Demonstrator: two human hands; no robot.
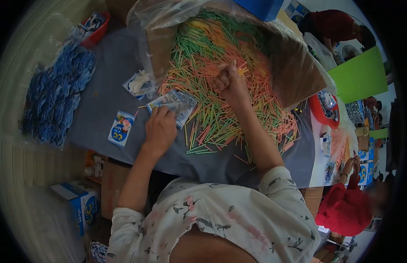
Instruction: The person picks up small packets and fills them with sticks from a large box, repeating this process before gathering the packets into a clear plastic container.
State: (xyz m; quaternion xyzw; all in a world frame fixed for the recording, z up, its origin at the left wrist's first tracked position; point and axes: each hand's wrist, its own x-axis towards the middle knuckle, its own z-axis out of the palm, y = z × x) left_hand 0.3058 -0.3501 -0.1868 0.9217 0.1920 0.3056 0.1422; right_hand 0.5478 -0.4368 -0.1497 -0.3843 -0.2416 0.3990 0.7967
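Observation:
My left hand (161, 131) has its fingers bent and pressed together on the lower edge of a clear and blue packet (182, 105) on the grey cloth. A thin stick shows just left of those fingers. Over a large heap of thin coloured sticks (216, 101), my right hand (230, 83) is closed, its thumb pointing up. Yellow stick ends (242, 71) show beside that thumb; the rest of its grip is hidden. A white and blue packet (140, 84) lies above my left hand. A printed packet (121, 128) lies to its left.
A plastic-lined carton (297, 70) surrounds the heap's back and sides. At left stands a clear tub (59, 26) of blue packets, near a red basket (102, 30). Another red basket (317, 111) is at right. A co-worker in red (343, 210) works at the far right.

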